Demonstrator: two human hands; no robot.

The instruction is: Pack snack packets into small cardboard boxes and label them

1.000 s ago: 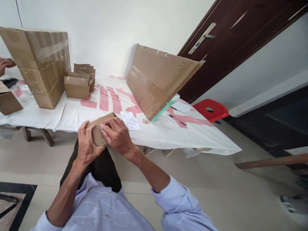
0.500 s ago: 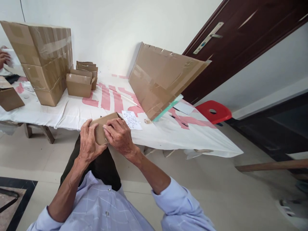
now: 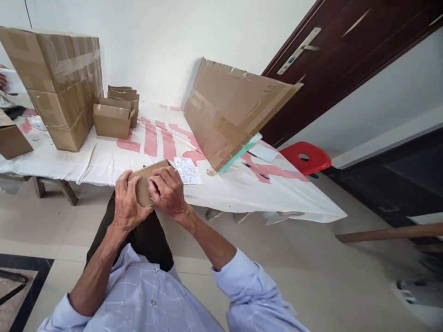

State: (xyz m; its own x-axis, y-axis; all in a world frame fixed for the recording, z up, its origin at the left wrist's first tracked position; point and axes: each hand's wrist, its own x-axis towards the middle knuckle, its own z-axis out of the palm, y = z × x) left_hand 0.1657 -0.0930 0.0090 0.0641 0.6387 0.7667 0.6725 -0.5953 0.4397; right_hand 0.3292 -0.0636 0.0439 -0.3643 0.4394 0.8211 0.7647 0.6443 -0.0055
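A small brown cardboard box [image 3: 144,186] is held over my lap at the table's front edge. My left hand [image 3: 128,200] grips its left side, with the thumb along the lower edge. Curled over the box's right part, my right hand [image 3: 168,191] has thumb and forefinger pinched together; what lies between them is too small to make out. Just right of the box, a white sheet with small printed marks [image 3: 188,171] lies on the table.
The cloth-covered table [image 3: 235,198] bears stacked taped cartons [image 3: 62,101], small open boxes [image 3: 112,121] and a large leaning cardboard piece [image 3: 230,110]. A red stool [image 3: 314,159] stands at right. Another person's hand [image 3: 2,79] shows at far left.
My right hand has shifted slightly left and its fingers have curled more tightly over the box. My left hand keeps its hold. The camera view has shifted slightly.
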